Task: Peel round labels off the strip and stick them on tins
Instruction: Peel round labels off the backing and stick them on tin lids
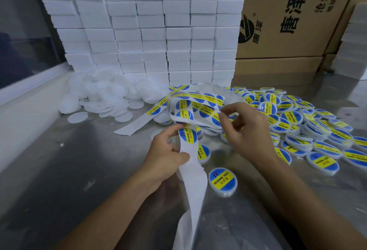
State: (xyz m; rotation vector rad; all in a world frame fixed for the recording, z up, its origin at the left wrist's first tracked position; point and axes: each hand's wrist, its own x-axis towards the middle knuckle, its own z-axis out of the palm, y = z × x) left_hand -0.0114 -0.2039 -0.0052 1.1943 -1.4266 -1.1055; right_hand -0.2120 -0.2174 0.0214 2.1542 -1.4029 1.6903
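White backing strip point(193, 180) is gripped between thumb and curled fingers of the left hand point(166, 153), just below a round label point(187, 135). Further up, the tangled strip is pinched by the right hand point(245, 128). One labelled tin point(222, 181) is seen beside the strip; many tins point(309, 128) are heaped at right on the table point(69, 170).

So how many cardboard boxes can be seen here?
2, both at the back right: a big printed box upright, and a flat box under it. More may be hidden off frame.
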